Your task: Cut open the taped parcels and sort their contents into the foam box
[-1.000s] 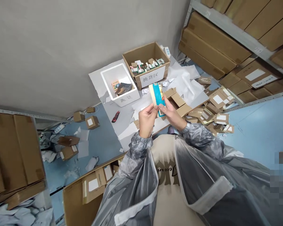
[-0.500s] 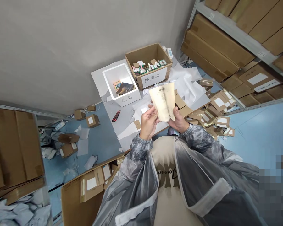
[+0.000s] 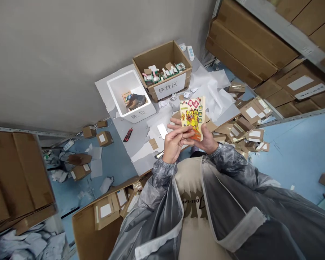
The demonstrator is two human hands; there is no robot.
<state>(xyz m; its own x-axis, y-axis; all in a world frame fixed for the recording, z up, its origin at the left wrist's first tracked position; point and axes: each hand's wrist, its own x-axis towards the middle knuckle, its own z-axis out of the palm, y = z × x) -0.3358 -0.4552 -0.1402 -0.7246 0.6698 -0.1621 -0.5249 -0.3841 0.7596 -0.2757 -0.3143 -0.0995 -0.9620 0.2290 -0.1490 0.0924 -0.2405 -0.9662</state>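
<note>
A small book point(image 3: 191, 117) with a bright yellow cartoon cover, red patches and printed characters is closed, its cover facing up at me. My right hand point(image 3: 208, 141) grips it from the right side, thumb along the edge and fingers behind. My left hand point(image 3: 173, 144) reaches over the lower left of the cover with fingers stretched out, fingertips touching it. Below the hands lies the grey worktable point(image 3: 141, 164), holding a white slip point(image 3: 162, 130) and a red-and-black utility knife point(image 3: 128, 134).
A white foam box point(image 3: 139, 115) holds books. Beside it, a labelled cardboard box point(image 3: 170, 86) contains small packaged items. Crumpled white paper point(image 3: 212, 95) covers the table's right part. Opened cartons point(image 3: 250, 115) pile up at right; shelves of boxes point(image 3: 251, 47) flank me. An open carton point(image 3: 97, 231) stands front left.
The book was open with its blank-looking pages spread between both hands; now it is closed, cover up. My left hand has moved from holding its edge to resting fingers on the cover.
</note>
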